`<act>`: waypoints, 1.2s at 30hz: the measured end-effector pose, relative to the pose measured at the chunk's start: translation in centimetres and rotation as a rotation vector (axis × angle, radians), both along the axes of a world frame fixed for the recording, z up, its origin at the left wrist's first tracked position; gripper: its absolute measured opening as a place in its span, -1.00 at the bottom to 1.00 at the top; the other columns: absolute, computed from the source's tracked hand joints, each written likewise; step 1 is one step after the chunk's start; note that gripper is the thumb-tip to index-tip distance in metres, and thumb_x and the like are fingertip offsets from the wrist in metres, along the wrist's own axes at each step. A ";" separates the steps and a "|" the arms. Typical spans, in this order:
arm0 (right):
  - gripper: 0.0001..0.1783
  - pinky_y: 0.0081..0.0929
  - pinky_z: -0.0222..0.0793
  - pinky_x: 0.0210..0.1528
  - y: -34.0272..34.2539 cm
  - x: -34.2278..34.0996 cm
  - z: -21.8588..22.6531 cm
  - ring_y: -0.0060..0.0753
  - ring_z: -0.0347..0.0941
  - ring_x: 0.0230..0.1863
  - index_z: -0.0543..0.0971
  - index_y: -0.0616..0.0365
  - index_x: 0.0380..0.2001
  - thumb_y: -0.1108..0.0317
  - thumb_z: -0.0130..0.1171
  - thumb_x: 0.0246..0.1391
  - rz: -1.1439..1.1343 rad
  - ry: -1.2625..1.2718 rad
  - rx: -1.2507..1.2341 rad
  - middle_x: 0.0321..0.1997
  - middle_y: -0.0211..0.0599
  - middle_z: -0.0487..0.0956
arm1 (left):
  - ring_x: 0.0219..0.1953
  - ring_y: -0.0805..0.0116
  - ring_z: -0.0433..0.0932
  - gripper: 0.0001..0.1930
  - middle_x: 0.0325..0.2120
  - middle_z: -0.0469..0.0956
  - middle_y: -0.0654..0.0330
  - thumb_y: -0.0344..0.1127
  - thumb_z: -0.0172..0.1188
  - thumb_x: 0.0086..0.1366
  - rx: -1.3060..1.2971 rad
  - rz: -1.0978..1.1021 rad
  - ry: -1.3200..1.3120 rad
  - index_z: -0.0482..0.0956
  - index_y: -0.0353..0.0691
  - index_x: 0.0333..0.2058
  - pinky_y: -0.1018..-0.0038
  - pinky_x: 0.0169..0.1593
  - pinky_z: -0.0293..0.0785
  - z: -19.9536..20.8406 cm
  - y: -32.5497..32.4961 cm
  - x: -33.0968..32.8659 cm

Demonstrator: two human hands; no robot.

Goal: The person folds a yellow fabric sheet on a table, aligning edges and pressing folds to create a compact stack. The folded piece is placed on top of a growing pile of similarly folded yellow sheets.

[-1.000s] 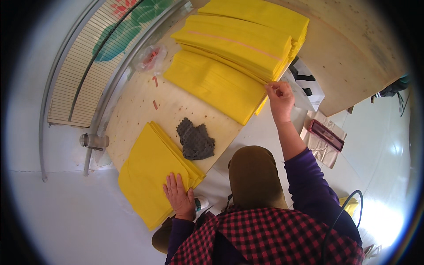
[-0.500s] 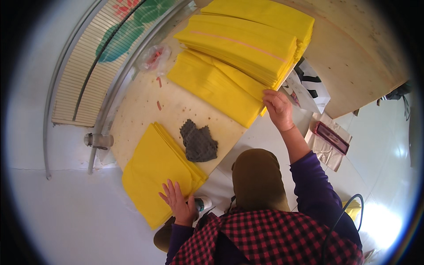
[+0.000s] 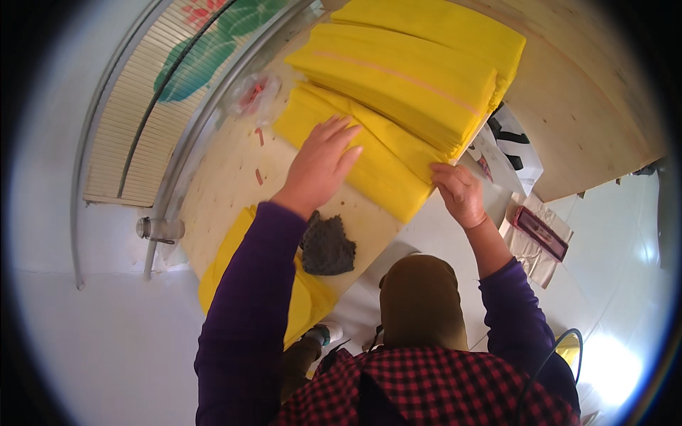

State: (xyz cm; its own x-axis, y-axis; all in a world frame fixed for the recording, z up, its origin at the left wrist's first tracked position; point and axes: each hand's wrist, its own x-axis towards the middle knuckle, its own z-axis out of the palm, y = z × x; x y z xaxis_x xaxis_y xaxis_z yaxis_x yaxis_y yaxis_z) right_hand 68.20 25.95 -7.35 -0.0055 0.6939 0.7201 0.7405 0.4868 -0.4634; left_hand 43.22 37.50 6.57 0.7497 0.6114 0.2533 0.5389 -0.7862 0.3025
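Observation:
My right hand (image 3: pixel 460 194) pinches the near right corner of a folded yellow cloth sheet (image 3: pixel 387 174) on the wooden table. Over the left part of that sheet my left hand (image 3: pixel 321 165) is stretched out, fingers extended and nothing held; whether it touches the cloth I cannot tell. Behind lie thick stacks of the same cloth, one yellow stack (image 3: pixel 398 74) with a pink line along it. A crumpled dark grey cloth (image 3: pixel 329 245) rests below my left wrist. Another yellow stack (image 3: pixel 309 302) at the table's near left is partly covered by my left forearm.
A clear bag with red pieces (image 3: pixel 254 96) lies at the far left, with small red strips near it. A jar (image 3: pixel 160 229) stands by the left edge. Right of the table are a white bag (image 3: pixel 517 145) and a dark red box (image 3: pixel 540 233) on wrapping.
My left hand has left the near left stack and reached forward over the folded sheet by my right hand. The right hand keeps its pinch on the corner.

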 end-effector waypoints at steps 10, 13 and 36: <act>-0.67 -0.48 0.47 -0.43 0.3 0.3 0.7 -0.33 0.48 -0.46 0.57 0.07 -0.39 0.63 0.27 -0.35 0.047 -0.028 0.014 -0.19 -0.40 0.63 | 0.27 0.06 0.25 -0.59 0.16 0.38 0.04 -0.15 0.00 0.39 0.085 -0.019 0.127 0.44 -0.25 0.10 0.15 0.34 0.09 -5.2 5.5 2.2; -0.67 -0.48 0.46 -0.44 0.0 0.1 0.6 -0.33 0.48 -0.47 0.57 0.08 -0.39 0.64 0.28 -0.34 0.059 -0.020 -0.006 -0.20 -0.39 0.63 | 0.26 0.08 0.26 -0.61 0.15 0.39 0.04 -0.16 0.04 0.36 0.101 -0.029 0.109 0.46 -0.26 0.06 0.14 0.32 0.13 -6.5 5.3 1.1; -0.39 -0.18 0.21 0.25 -1.6 -3.7 3.5 -0.30 0.37 0.16 0.60 -0.07 -0.06 0.09 0.40 -0.32 0.286 -0.260 -0.143 0.13 -0.46 0.50 | 0.20 0.03 0.33 -0.64 0.12 0.41 0.02 -0.24 0.07 0.32 0.068 -0.024 -0.082 0.48 -0.27 0.04 0.10 0.26 0.20 -9.2 4.9 0.5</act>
